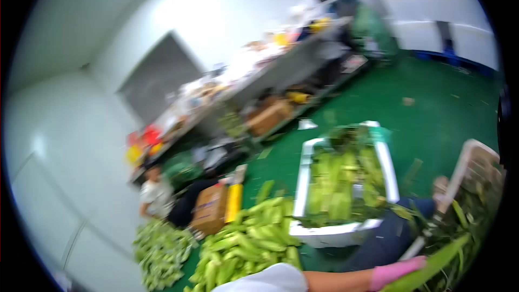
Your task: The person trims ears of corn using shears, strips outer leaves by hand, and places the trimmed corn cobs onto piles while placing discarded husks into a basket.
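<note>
My left hand, in a pink glove, reaches across the bottom right. It is closed against a long green ear of corn in its husk, which hides part of the fingers. Beneath this lies a pale crate filled with dark green husks and leaves. My right hand is out of view. Ahead of my bent leg stands a white foam box holding green corn in rows. The picture is tilted and smeared by motion.
Heaped on the green floor is more corn, with a paler pile farther left. Another person sits behind a cardboard box. Cluttered shelves line the wall; white bins stand at the far right.
</note>
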Demonstrator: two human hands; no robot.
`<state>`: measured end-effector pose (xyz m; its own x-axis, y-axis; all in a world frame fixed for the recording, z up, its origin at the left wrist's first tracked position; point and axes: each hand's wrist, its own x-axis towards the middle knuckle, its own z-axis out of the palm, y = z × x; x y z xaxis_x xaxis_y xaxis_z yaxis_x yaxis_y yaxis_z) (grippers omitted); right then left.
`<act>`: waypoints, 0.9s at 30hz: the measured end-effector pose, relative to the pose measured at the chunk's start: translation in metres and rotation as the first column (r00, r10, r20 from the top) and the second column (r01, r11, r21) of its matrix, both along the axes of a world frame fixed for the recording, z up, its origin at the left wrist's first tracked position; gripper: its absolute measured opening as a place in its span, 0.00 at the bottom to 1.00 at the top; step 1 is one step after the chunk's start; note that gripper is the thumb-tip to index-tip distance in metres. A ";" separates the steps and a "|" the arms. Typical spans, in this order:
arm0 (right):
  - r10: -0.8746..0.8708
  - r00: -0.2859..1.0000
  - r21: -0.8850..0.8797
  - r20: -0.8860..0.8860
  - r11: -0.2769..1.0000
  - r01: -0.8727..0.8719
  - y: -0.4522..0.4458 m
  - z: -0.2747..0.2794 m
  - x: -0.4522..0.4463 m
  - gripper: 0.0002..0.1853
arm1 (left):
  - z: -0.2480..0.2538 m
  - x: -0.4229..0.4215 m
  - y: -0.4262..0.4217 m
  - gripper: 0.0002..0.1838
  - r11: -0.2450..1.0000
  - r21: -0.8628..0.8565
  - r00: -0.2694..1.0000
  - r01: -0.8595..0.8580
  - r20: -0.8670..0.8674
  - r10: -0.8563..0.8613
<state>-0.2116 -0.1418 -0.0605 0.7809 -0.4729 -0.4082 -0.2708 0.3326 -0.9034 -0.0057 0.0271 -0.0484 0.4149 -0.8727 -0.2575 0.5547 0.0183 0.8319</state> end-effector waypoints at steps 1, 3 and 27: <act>-0.067 0.995 0.135 0.067 0.989 0.058 0.004 0.001 -0.003 0.36 | -0.044 -0.012 -0.008 0.38 0.988 -0.037 0.884 0.148 -0.443 -0.149; -0.210 0.957 0.377 0.201 0.918 0.122 0.009 0.008 -0.011 0.36 | -0.029 -0.022 -0.014 0.32 0.979 0.071 0.829 0.192 -0.545 -0.124; 0.430 0.902 -0.474 -0.042 0.786 -0.397 -0.061 0.055 -0.011 0.37 | 0.017 0.043 -0.030 0.58 0.663 0.007 0.625 0.749 -0.342 -0.702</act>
